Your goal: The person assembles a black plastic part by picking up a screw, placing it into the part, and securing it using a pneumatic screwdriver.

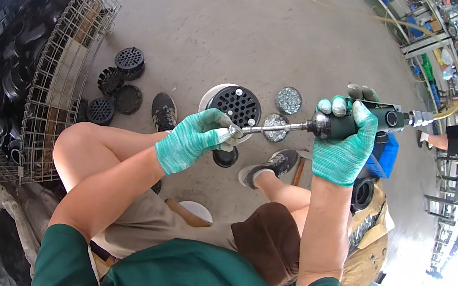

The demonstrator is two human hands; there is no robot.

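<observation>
Nearest, right of centre, the right hand (348, 140) wraps firmly round a dark power driver (385, 118), its shaft slanting to mid-frame. There the left hand (190, 143) has fingers closed in a pinch on a small metal piece (235, 131) at the shaft's tip. Below, at centre, sits a round black grate (240, 104). Work on it looks partly done: pale fasteners already stand on it, tightness unclear; the pinched piece is not yet seated. Two dishes of hardware (288, 100) lie right of it; more round black grates (130, 60) sit at left.
</observation>
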